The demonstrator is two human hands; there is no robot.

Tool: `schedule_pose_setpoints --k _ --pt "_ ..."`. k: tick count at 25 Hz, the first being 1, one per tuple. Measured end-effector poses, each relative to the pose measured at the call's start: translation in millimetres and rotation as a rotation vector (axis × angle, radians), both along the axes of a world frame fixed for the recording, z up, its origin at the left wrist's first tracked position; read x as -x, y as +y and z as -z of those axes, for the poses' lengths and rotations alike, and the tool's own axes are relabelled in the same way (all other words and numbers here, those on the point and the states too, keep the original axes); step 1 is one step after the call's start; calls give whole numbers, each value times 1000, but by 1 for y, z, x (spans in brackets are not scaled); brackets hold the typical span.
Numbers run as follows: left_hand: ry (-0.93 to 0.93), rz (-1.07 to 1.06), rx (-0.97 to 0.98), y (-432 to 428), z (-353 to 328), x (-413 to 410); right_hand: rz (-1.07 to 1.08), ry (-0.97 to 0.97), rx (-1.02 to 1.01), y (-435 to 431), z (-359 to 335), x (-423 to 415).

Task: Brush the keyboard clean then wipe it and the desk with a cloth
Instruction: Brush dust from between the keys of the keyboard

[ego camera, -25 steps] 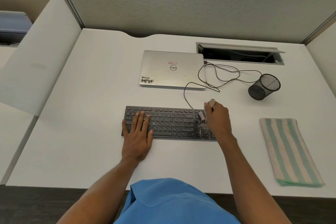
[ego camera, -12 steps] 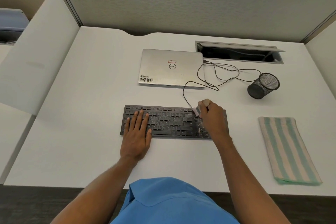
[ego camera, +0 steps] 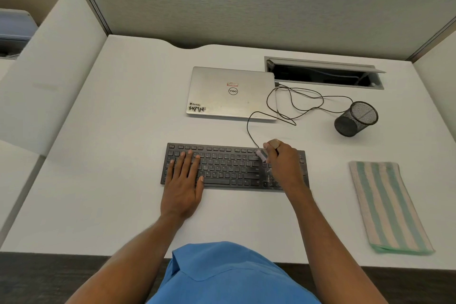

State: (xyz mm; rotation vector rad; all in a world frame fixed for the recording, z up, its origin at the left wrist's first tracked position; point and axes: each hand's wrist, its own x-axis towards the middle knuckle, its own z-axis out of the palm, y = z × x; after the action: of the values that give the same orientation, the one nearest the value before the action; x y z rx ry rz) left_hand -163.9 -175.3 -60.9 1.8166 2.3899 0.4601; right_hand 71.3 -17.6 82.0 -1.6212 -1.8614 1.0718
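Brushing my flat black keyboard (ego camera: 232, 168), right grip (ego camera: 283, 166) pinching a small pale brush (ego camera: 262, 155).
My left grip (ego camera: 182, 180), spread, pins it; strokes may snag the thin black cable (ego camera: 247, 128) behind it.

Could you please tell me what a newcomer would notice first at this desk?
Likely the two hands on the black keyboard in the middle: the left hand lies flat on its left half, the right hand grips a small brush over its right part. Then the striped cloth folded at the right, and the closed laptop behind the keyboard.
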Motion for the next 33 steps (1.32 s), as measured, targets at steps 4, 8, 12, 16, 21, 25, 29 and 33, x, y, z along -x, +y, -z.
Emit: schedule_pose_setpoints --k 4,8,12,16,21,25,29,33 --pt "0 0 -1 0 0 0 -66 -41 144 6 -1 -6" --pt "12 0 6 0 1 0 -40 -211 -27 16 -13 -15" --pt "4 0 3 0 0 -1 -82 -76 114 15 -14 -1" --pt "4 0 1 0 0 -1 -85 19 268 18 0 -2" --pt "8 2 -2 0 1 -1 -40 -34 245 24 -6 2" --pt "16 -2 5 0 1 0 -103 -8 321 19 -3 7" --pt "20 -3 8 1 1 0 -48 -58 240 24 -8 -1" --pt "18 -5 9 1 1 0 -113 -70 217 22 -5 -1"
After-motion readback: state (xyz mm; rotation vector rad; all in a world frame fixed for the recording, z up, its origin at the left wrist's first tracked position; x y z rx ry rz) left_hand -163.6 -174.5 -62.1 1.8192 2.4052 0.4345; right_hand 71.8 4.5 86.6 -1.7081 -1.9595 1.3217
